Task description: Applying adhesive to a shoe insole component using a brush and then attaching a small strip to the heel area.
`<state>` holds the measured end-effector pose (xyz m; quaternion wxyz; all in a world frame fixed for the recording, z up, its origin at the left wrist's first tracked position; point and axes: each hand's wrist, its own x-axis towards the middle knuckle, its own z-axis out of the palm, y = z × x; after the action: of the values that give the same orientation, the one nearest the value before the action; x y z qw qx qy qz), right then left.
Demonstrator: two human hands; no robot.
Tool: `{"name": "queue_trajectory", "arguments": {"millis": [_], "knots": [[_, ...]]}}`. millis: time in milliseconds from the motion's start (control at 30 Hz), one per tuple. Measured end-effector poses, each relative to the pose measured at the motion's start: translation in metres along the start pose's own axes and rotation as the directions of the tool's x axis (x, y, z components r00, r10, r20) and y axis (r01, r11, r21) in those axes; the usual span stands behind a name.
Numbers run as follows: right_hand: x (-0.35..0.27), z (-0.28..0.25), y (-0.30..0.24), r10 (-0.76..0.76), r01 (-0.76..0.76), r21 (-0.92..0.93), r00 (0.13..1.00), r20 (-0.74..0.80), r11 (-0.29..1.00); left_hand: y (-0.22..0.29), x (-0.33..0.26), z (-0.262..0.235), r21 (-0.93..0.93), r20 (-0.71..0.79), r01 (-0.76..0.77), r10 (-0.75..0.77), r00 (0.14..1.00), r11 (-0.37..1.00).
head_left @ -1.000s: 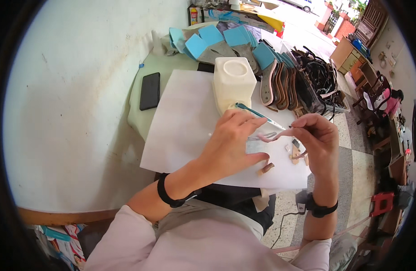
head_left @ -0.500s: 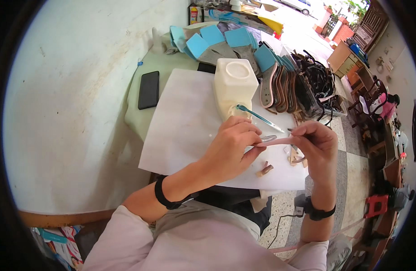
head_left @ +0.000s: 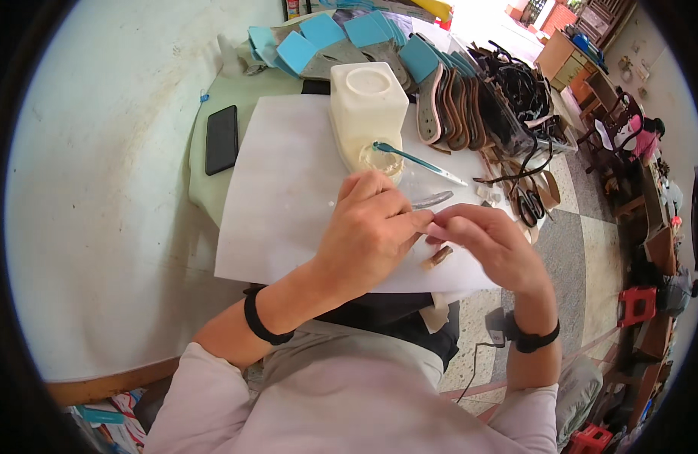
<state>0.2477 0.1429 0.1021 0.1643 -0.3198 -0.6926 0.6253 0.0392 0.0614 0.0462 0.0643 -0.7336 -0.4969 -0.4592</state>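
Both of my hands meet above the front right of a white sheet (head_left: pixel 277 204). My left hand (head_left: pixel 375 227) is closed, pinching one end of a thin pink strip (head_left: pixel 437 230). My right hand (head_left: pixel 489 240) pinches the same strip close beside it, so most of the strip is hidden by fingers. Just beyond the fingertips a grey curved strip (head_left: pixel 434 200) lies on the sheet. Under my right hand is a small brown scrap (head_left: pixel 437 258). Past my left hand, a cream plastic jug (head_left: pixel 370 106) lies tipped, with a blue-green handled brush (head_left: pixel 421 161) resting across its mouth.
A black phone (head_left: pixel 222 140) lies at the left on the green tabletop (head_left: pixel 201 178). Blue-topped grey pieces (head_left: pixel 322 45) and brown curved straps (head_left: pixel 459 113) line the back. Black-handled scissors (head_left: pixel 529 207) and a bin of dark straps (head_left: pixel 515 98) sit at the right.
My right hand has come in toward my left, and the pink strip once stretched between them is now mostly covered. The whole view has shifted, bringing the scissors into sight.
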Motion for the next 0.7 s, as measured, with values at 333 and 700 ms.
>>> {"name": "queue_trajectory", "arguments": {"millis": [333,700], "knots": [[0.010,0.000,0.011,-0.039,0.013,-0.187,0.990,-0.137,0.982,0.006,0.004,-0.022,-0.098,0.082,0.154,-0.146,0.986,0.983],[0.000,-0.001,0.013,-0.119,0.117,-0.435,0.993,0.023,0.893,0.011,-0.014,-0.035,-0.151,0.002,0.188,-0.190,0.982,0.971]]}}
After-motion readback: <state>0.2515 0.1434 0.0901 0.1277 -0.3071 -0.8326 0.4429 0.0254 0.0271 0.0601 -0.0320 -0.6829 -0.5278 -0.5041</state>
